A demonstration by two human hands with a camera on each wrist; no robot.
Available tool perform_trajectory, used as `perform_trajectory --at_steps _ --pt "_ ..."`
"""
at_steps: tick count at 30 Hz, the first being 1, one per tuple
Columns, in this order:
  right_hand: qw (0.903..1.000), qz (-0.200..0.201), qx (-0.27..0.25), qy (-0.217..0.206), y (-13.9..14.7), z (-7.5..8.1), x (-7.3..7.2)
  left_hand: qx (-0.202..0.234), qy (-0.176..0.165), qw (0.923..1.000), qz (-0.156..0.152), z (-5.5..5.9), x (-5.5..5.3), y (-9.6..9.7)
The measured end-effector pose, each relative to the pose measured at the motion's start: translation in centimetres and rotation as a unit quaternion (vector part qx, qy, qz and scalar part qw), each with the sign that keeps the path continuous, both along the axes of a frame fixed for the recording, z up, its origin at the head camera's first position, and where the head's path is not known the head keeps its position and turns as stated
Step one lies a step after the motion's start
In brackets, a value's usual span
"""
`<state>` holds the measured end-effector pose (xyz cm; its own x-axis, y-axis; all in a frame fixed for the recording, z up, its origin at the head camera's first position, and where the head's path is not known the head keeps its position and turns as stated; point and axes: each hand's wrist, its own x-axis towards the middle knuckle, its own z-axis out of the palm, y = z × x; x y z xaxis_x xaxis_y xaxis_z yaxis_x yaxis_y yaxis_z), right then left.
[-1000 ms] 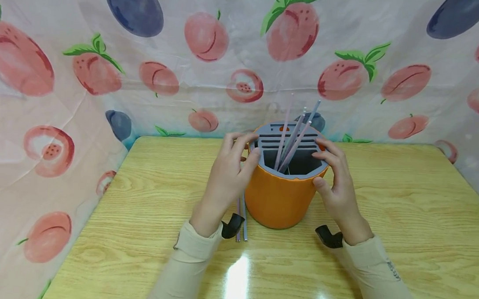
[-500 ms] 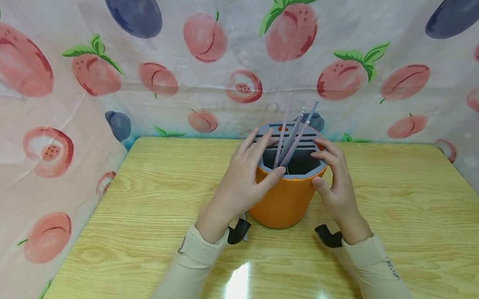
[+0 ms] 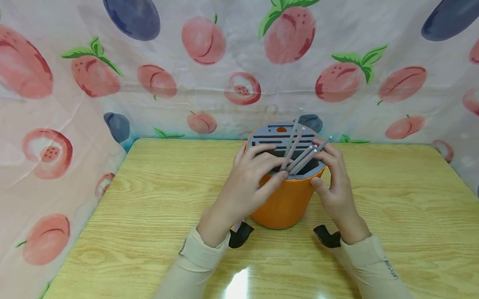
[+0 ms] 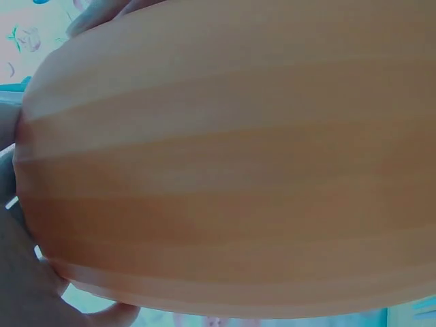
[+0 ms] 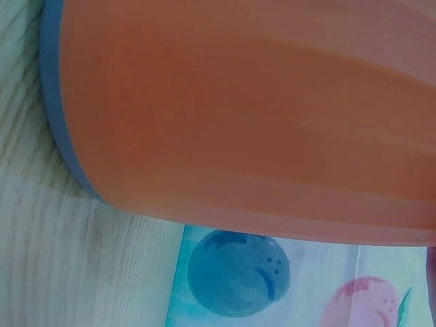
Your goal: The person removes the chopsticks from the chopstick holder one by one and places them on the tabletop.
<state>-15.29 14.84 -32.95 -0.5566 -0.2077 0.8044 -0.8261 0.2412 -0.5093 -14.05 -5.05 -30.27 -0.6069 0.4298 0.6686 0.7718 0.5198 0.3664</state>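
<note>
An orange knife holder (image 3: pixel 283 204) with a grey slotted top (image 3: pixel 279 140) stands on the table in the head view. Several thin pastel straw-like sticks (image 3: pixel 302 158) rise from its front opening, leaning right. My left hand (image 3: pixel 250 180) reaches over the near left rim and pinches the sticks at their lower part between thumb and curled fingers. On the other side my right hand (image 3: pixel 335 183) grips the rim, thumb outside and fingertips over the top. The holder's orange wall (image 4: pixel 238 170) fills most of the left wrist view, with the left fingers along its left edge.
A few more thin sticks (image 3: pixel 240 223) lie on the wooden table (image 3: pixel 162 199), mostly covered by the left hand and its black wrist mount (image 3: pixel 241 236). A fruit-print curtain (image 3: pixel 210 87) hangs behind the table and along its left side.
My left hand has moved from the holder's left rim rightward over its opening and closed around the sticks. Their tops have swung lower and to the right. The right hand has kept its grip.
</note>
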Motion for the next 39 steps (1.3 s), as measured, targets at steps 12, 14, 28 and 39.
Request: perform_trajectory --at_steps 12,14,28,39 --pt "1.0000 -0.007 0.005 0.001 0.0 0.0 0.0 0.047 0.012 0.9988 -0.007 0.0 -0.1 0.1" --pt "1.0000 -0.005 0.003 -0.001 0.0 0.0 0.0 0.053 0.011 0.9985 -0.009 -0.1 -0.2 0.0" --pt "1.0000 0.002 -0.002 -0.001 -0.2 0.0 0.2 0.180 -0.077 0.9799 -0.039 0.5 0.2 -0.5" --pt "0.9999 -0.009 0.011 -0.006 -0.2 0.0 0.4 0.329 -0.176 0.9240 -0.085 3.4 2.5 -1.0"
